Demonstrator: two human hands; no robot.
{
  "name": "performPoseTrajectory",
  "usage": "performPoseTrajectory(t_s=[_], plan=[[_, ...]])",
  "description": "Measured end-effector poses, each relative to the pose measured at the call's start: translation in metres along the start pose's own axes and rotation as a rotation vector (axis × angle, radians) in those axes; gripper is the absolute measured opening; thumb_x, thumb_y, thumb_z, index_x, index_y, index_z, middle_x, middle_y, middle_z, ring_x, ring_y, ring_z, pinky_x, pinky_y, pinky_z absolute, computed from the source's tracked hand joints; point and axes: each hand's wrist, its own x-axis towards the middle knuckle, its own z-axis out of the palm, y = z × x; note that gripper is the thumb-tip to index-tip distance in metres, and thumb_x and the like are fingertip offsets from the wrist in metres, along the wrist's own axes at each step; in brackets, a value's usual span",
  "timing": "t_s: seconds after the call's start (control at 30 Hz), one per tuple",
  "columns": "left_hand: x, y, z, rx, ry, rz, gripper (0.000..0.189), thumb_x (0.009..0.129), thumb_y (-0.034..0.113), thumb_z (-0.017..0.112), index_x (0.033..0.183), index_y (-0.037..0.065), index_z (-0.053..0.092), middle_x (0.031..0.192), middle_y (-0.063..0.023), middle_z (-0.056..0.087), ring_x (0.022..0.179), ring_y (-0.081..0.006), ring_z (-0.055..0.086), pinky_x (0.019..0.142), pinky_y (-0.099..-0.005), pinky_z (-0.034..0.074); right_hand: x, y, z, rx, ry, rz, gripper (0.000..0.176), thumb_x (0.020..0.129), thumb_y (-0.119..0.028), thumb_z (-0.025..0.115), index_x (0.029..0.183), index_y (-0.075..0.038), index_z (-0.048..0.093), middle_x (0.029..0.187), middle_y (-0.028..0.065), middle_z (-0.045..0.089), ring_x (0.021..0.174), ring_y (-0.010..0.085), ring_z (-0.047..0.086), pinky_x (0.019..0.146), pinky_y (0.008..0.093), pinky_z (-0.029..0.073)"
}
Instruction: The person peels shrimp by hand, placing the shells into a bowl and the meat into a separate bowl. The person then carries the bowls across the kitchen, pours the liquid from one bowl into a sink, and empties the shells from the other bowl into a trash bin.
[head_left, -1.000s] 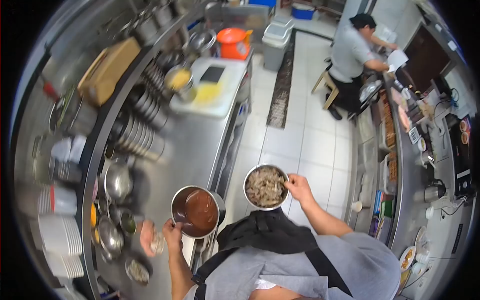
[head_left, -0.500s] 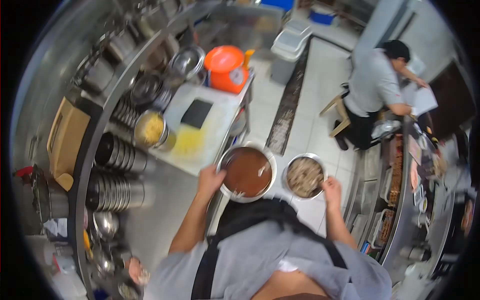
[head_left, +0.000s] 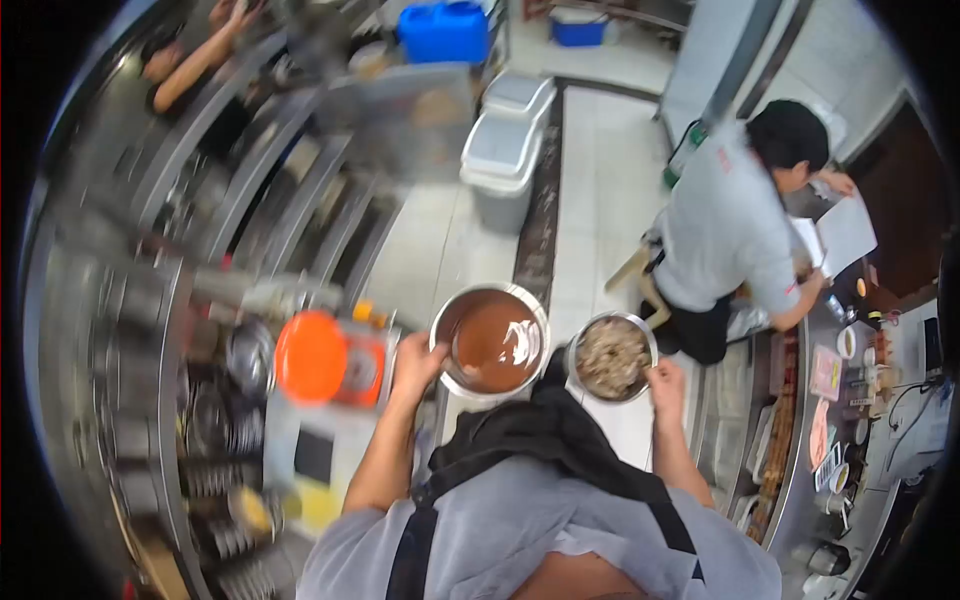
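Note:
My left hand [head_left: 419,367] grips the rim of a round metal bowl [head_left: 441,326], its thumb over the edge. Smooth brown sauce [head_left: 490,345] fills much of that bowl, with light glinting on it. To the right, a smaller metal bowl [head_left: 574,352] is held at its right rim by my right hand [head_left: 665,388]. Inside it lie pale, greyish-brown chunks [head_left: 612,357] whose kind I cannot make out. Both bowls are in front of my body above the floor, close together but apart.
An orange scale [head_left: 312,357] stands on the left counter. Lidded bins [head_left: 505,150] stand ahead beside a dark floor drain [head_left: 537,235]. A seated co-worker [head_left: 725,215] handles papers at the right counter. Another person [head_left: 190,75] is at far left, arms raised.
I have moved forward along the aisle with both bowls. The left counter and scale have slid back and left in view; the seated co-worker appears nearer. The sauce's surface glints more.

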Motion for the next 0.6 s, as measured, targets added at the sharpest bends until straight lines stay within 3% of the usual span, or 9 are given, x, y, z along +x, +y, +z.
performPoseTrajectory(t_s=[0.03, 0.1, 0.17, 0.37, 0.43, 0.47, 0.53, 0.6], plan=[[0.024, 0.012, 0.007, -0.012, 0.045, 0.001, 0.027, 0.072, 0.023, 0.064, 0.082, -0.001, 0.070, 0.070, -0.0197, 0.066, 0.066, -0.0270, 0.065, 0.063, -0.0409, 0.049, 0.031, -0.026, 0.003, -0.072, -0.017, 0.011, 0.016, 0.075, -0.010, 0.063, 0.063, -0.004, 0.055, 0.059, -0.0030, 0.050, 0.057, 0.0070, 0.043, 0.052, 0.0263, 0.034], [0.074, 0.032, 0.018, -0.015, 0.075, -0.090, 0.021, 0.071, 0.018, 0.063, 0.076, -0.002, 0.068, 0.065, -0.0173, 0.064, 0.059, -0.0231, 0.060, 0.059, -0.0389, 0.048, 0.108, -0.021, 0.020, 0.012, -0.003, -0.074, 0.023, 0.073, -0.009, 0.064, 0.059, -0.001, 0.047, 0.056, 0.0019, 0.046, 0.056, 0.0102, 0.042, 0.051, 0.0307, 0.034], [0.126, 0.054, 0.027, -0.016, 0.133, -0.082, 0.018, 0.071, 0.016, 0.063, 0.073, -0.002, 0.066, 0.061, -0.0152, 0.062, 0.056, -0.0208, 0.058, 0.056, -0.0378, 0.047, 0.174, -0.065, 0.028, 0.005, -0.030, -0.103, 0.024, 0.072, -0.010, 0.063, 0.059, -0.001, 0.045, 0.056, 0.0035, 0.047, 0.055, 0.0113, 0.042, 0.051, 0.0311, 0.035], [0.267, 0.132, 0.053, -0.115, 0.244, -0.227, 0.012, 0.071, 0.009, 0.061, 0.064, -0.001, 0.061, 0.054, -0.0078, 0.058, 0.052, -0.0132, 0.052, 0.050, -0.0337, 0.043, 0.388, -0.112, 0.071, -0.023, -0.098, -0.115, 0.022, 0.073, -0.014, 0.062, 0.061, 0.000, 0.051, 0.053, 0.0039, 0.046, 0.052, 0.0118, 0.042, 0.049, 0.0318, 0.035], [0.319, 0.144, 0.061, -0.097, 0.259, -0.237, 0.011, 0.072, 0.008, 0.061, 0.064, 0.000, 0.062, 0.054, -0.0067, 0.058, 0.052, -0.0122, 0.052, 0.049, -0.0328, 0.042, 0.456, -0.119, 0.088, 0.011, -0.097, -0.109, 0.017, 0.072, -0.012, 0.062, 0.062, 0.000, 0.056, 0.055, -0.0009, 0.048, 0.053, 0.0085, 0.041, 0.048, 0.0292, 0.032], [0.348, 0.153, 0.068, -0.102, 0.240, -0.258, 0.011, 0.072, 0.009, 0.062, 0.067, -0.001, 0.064, 0.056, -0.0075, 0.060, 0.052, -0.0126, 0.054, 0.050, -0.0327, 0.043, 0.495, -0.113, 0.097, 0.036, -0.109, -0.093, 0.016, 0.074, -0.014, 0.062, 0.069, 0.002, 0.060, 0.056, 0.0033, 0.052, 0.055, 0.0112, 0.046, 0.051, 0.0308, 0.038], [0.408, 0.172, 0.078, -0.109, 0.203, -0.237, 0.017, 0.072, 0.011, 0.066, 0.081, -0.002, 0.071, 0.064, -0.0111, 0.066, 0.057, -0.0157, 0.061, 0.055, -0.0334, 0.049, 0.566, -0.113, 0.113, 0.038, -0.101, -0.098, 0.017, 0.075, -0.016, 0.062, 0.074, 0.002, 0.063, 0.060, 0.0025, 0.055, 0.058, 0.0118, 0.049, 0.054, 0.0308, 0.041], [0.478, 0.170, 0.097, -0.057, 0.202, -0.231, 0.025, 0.072, 0.018, 0.067, 0.091, 0.001, 0.073, 0.076, -0.0153, 0.071, 0.071, -0.0233, 0.069, 0.069, -0.0365, 0.055, 0.632, -0.123, 0.121, 0.034, -0.119, -0.116, 0.022, 0.076, -0.017, 0.063, 0.082, 0.003, 0.067, 0.063, 0.0031, 0.059, 0.061, 0.0123, 0.051, 0.058, 0.0311, 0.043]])
